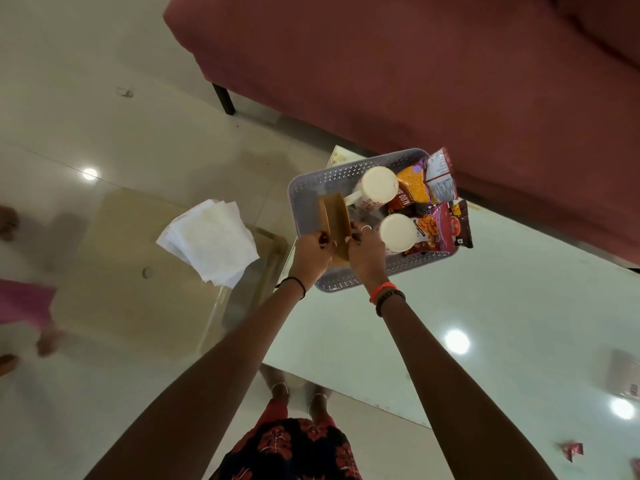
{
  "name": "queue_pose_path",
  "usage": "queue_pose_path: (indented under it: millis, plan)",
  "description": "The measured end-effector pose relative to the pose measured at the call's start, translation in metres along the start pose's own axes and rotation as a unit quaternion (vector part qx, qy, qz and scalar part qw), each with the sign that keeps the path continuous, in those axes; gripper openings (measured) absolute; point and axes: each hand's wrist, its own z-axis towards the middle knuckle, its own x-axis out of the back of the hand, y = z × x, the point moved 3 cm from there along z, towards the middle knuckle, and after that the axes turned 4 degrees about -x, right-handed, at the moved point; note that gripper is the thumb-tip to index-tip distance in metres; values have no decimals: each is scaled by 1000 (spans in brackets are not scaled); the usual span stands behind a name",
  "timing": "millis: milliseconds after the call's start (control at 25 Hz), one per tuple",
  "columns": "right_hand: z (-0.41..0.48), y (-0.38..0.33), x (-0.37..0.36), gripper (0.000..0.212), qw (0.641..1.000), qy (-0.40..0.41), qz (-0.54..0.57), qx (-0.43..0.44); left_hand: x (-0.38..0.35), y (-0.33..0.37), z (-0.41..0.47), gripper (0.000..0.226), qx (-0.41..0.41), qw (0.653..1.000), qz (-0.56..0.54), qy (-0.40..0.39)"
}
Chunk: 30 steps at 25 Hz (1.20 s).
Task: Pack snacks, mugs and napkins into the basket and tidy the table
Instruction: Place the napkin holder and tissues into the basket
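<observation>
A grey perforated basket (304, 192) stands on the glass table (415, 323). Inside it are two white mugs, one at the back (377, 185) and one at the front (398, 232), and several snack packets (429, 192) along its right side. A tan wooden holder (334, 220) stands on edge at the basket's left side. My left hand (311, 252) and my right hand (365, 251) both grip the holder from either side. A stack of white napkins (211, 240) lies on the table to the left of the basket, apart from both hands.
A dark red sofa (433, 71) runs along the far side, close behind the basket. A small red wrapper (571, 451) lies at the lower right. Someone else's feet and pink cloth (24, 303) show at the left edge. The tiled floor shows through the glass.
</observation>
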Motion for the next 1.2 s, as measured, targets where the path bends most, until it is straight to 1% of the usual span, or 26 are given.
queue_pose_path:
  millis: [160,320,520,680,760,800,920,1000,1040,1120,1200]
  plan:
    - [19,18,-13,32,999,-37,-17,-20,-16,-13,11,18,46,999,-3,-19]
    - [31,29,-19,29,998,-51,-22,-21,-26,-20,18,16,72,997,14,-20]
    - [38,32,-22,30,998,-61,-11,-13,-31,-24,23,20,80,997,17,-5]
    - [42,31,-21,30,997,-74,-13,-10,-31,-22,26,18,82,997,4,-4]
    - [42,29,-19,30,997,-77,-20,-15,-29,-16,23,15,72,997,-3,-3]
    - [41,27,-18,30,998,-66,-20,-11,-27,-13,21,14,59,998,-3,4]
    - [30,14,-10,27,999,27,-12,28,-17,-5,10,17,13,998,-13,54]
    - [17,-2,-9,22,994,78,14,75,-6,-8,-4,26,31,993,-78,87]
    - [11,-11,-11,18,990,89,33,106,2,-12,-11,30,39,987,-111,112]
    - [-2,-31,-23,12,981,88,57,163,22,-26,-26,29,48,968,-156,189]
    - [-11,-47,-43,10,978,64,69,185,52,-47,-39,31,75,941,-182,276]
